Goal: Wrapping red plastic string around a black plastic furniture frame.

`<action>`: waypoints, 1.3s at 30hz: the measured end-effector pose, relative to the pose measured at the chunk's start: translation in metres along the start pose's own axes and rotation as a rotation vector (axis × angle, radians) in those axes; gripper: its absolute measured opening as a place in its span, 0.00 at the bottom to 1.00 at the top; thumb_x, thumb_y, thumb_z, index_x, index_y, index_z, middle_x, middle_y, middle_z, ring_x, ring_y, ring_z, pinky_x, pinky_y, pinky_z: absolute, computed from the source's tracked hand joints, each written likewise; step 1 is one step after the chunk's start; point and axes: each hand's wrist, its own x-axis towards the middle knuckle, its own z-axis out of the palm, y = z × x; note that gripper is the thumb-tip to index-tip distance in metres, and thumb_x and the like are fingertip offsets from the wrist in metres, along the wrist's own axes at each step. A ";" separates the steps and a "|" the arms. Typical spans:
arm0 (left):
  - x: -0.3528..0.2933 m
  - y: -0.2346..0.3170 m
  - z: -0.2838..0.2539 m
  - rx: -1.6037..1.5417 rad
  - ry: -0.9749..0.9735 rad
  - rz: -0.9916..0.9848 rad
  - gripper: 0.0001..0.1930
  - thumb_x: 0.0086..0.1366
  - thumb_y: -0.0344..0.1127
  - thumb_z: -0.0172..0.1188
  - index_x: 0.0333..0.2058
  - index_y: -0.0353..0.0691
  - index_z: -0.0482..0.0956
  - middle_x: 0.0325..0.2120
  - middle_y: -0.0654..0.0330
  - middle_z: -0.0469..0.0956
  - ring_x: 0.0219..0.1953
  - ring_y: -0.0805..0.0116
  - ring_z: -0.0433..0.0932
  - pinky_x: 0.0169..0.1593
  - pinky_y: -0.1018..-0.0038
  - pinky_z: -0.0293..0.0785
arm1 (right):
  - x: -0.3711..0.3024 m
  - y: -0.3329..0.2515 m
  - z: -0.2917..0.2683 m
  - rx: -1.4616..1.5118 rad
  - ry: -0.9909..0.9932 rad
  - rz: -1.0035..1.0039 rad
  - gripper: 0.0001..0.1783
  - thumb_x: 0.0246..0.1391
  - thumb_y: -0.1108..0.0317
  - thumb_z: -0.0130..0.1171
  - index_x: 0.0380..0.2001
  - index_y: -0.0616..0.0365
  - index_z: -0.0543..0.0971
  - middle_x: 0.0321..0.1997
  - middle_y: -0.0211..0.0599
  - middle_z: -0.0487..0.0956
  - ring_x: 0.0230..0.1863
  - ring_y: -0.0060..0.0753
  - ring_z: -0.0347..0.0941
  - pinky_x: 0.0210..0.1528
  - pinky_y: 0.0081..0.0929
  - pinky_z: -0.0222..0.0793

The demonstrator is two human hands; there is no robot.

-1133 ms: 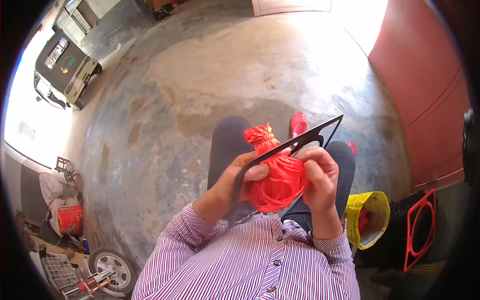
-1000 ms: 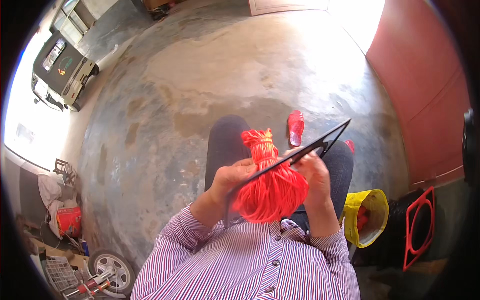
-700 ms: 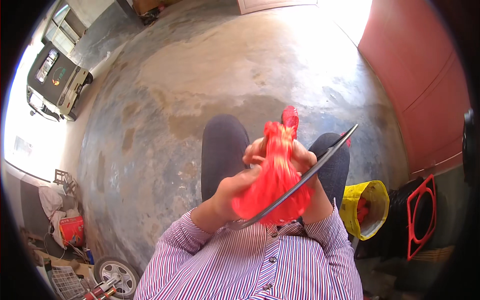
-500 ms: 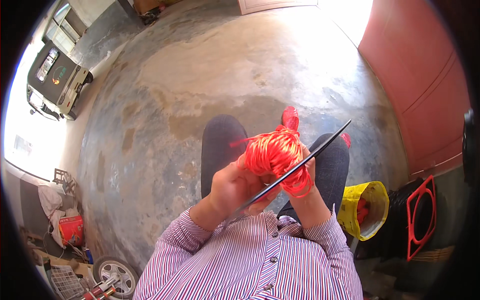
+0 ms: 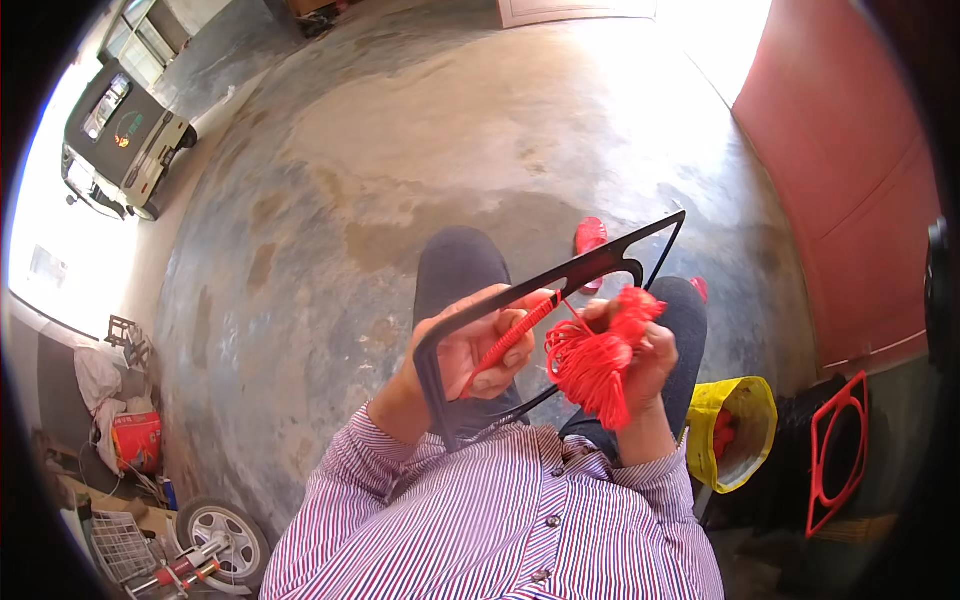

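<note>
My left hand [image 5: 470,352] is closed around one bar of a thin black frame [image 5: 590,266], which has straight sides and a curved inner piece. Red cord is wound tightly in close turns along the part of the frame by my left fingers. A strand runs from these turns toward a loose bundle of shiny red cord [image 5: 588,372]. My right hand [image 5: 654,360] grips this bundle, its loops hanging down. Both hands are above my lap, the frame tilted with its far corner up to the right.
To my right stands a yellow bucket-like container [image 5: 706,440] with red material inside. Beside it leans a red frame [image 5: 818,450] with a round opening, near black material. At lower left are a wheel [image 5: 225,540] and a wire basket [image 5: 122,545]. A three-wheeled vehicle [image 5: 125,140] is far left.
The frame has turned from edge-on to showing its open face and the wound red section. The cord bundle has moved right and down, away from my left hand.
</note>
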 end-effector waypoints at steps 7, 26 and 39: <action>0.003 0.005 -0.010 0.045 0.028 0.093 0.29 0.71 0.38 0.55 0.68 0.46 0.58 0.23 0.61 0.67 0.14 0.79 0.59 0.14 0.82 0.54 | -0.006 -0.006 0.029 -0.278 -0.142 -0.063 0.29 0.53 0.56 0.59 0.53 0.61 0.68 0.43 0.56 0.77 0.48 0.53 0.76 0.56 0.49 0.70; 0.001 0.004 -0.035 -0.012 0.076 0.129 0.23 0.73 0.36 0.51 0.65 0.43 0.64 0.22 0.59 0.70 0.13 0.79 0.60 0.14 0.84 0.60 | 0.015 -0.065 -0.026 0.101 0.111 -0.395 0.17 0.66 0.56 0.52 0.52 0.52 0.76 0.56 0.44 0.78 0.57 0.48 0.73 0.64 0.56 0.63; 0.007 0.001 -0.031 0.003 0.080 0.062 0.23 0.72 0.41 0.53 0.64 0.45 0.67 0.24 0.61 0.71 0.15 0.79 0.62 0.17 0.82 0.60 | -0.011 -0.031 0.058 -0.485 -0.066 0.115 0.36 0.48 0.77 0.60 0.63 0.65 0.65 0.54 0.47 0.78 0.57 0.42 0.74 0.64 0.39 0.65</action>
